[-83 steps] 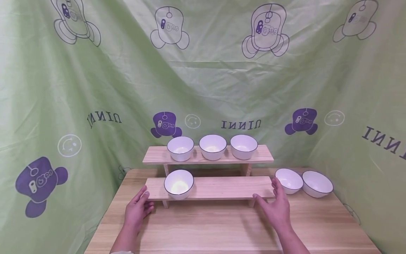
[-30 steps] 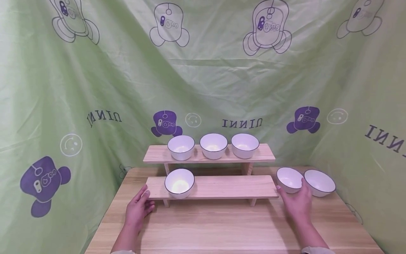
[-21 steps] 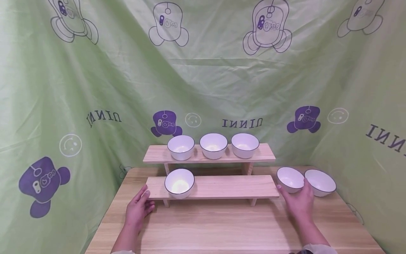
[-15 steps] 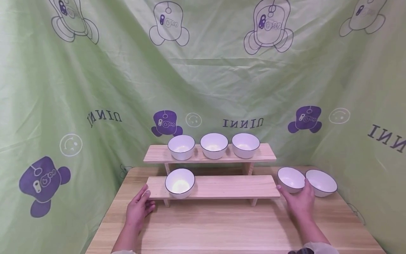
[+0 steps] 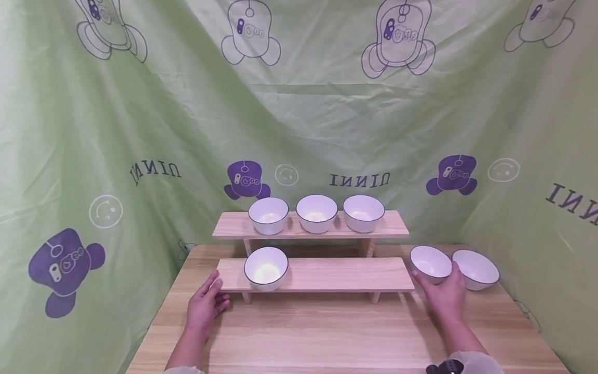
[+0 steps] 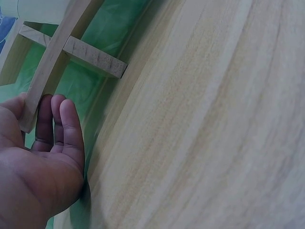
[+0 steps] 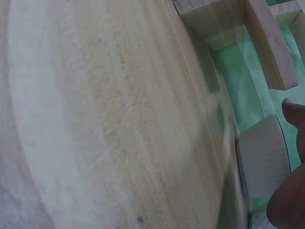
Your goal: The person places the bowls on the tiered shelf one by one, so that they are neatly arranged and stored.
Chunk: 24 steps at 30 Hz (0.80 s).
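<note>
My left hand [image 5: 202, 307] holds the left end of the lower wooden shelf [image 5: 341, 272]. In the left wrist view the thumb lies on one side of the plank [image 6: 50, 67] and the fingers on the other. One white bowl [image 5: 266, 267] with a dark rim stands on that shelf, left of its middle. At the right, my right hand [image 5: 446, 298] spans a white bowl [image 5: 429, 259] on the table, thumb at its left side and fingers over its right rim. The right wrist view shows this bowl's [image 7: 264, 157] outer wall beside the hand.
Another white bowl [image 5: 476, 270] stands just right of the right hand. Behind, a higher wooden shelf [image 5: 394, 226] bears three white bowls, the middle one [image 5: 316, 214] among them. A green printed curtain [image 5: 299, 119] hangs behind and beside the table [image 5: 308, 337].
My right hand has left the lower shelf's right end and moved right to the nearer bowl, where it has stayed for about a second. My left hand keeps its place.
</note>
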Motion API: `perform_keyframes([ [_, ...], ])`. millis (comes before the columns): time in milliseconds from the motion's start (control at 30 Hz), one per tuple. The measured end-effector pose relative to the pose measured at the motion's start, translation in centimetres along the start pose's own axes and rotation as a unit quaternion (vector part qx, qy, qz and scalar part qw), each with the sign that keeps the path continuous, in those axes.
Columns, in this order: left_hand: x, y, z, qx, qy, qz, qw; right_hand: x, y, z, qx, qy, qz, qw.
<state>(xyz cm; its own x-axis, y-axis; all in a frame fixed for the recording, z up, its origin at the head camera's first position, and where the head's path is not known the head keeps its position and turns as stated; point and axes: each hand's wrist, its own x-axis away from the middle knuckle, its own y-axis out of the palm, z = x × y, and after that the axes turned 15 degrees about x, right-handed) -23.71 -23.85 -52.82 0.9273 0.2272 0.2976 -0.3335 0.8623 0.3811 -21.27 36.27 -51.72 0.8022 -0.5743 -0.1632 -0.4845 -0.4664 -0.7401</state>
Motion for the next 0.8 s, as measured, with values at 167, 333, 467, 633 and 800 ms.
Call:
perform_keyframes([
  [167,0.1,0.1,0.0,0.001,0.003,0.001,1.0000,-0.1,0.1,0.2,-0.001,0.003,0.009,1.0000],
  [333,0.0,0.0,-0.1,0.006,0.005,0.002,1.0000,-0.5,0.3,0.5,-0.004,0.004,0.019,0.9998],
  [467,-0.1,-0.2,-0.3,0.007,-0.001,0.003,1.0000,-1.0,0.5,0.7,-0.005,0.005,0.011,0.9999],
  [633,-0.1,-0.2,-0.3,0.005,0.003,0.002,1.0000,-1.6,0.8,0.5,-0.015,0.007,0.005,0.9998],
  [800,0.1,-0.2,-0.2,0.011,0.010,0.002,0.9999,-2.1,1.0,0.0,-0.016,0.019,-0.008,0.9997],
])
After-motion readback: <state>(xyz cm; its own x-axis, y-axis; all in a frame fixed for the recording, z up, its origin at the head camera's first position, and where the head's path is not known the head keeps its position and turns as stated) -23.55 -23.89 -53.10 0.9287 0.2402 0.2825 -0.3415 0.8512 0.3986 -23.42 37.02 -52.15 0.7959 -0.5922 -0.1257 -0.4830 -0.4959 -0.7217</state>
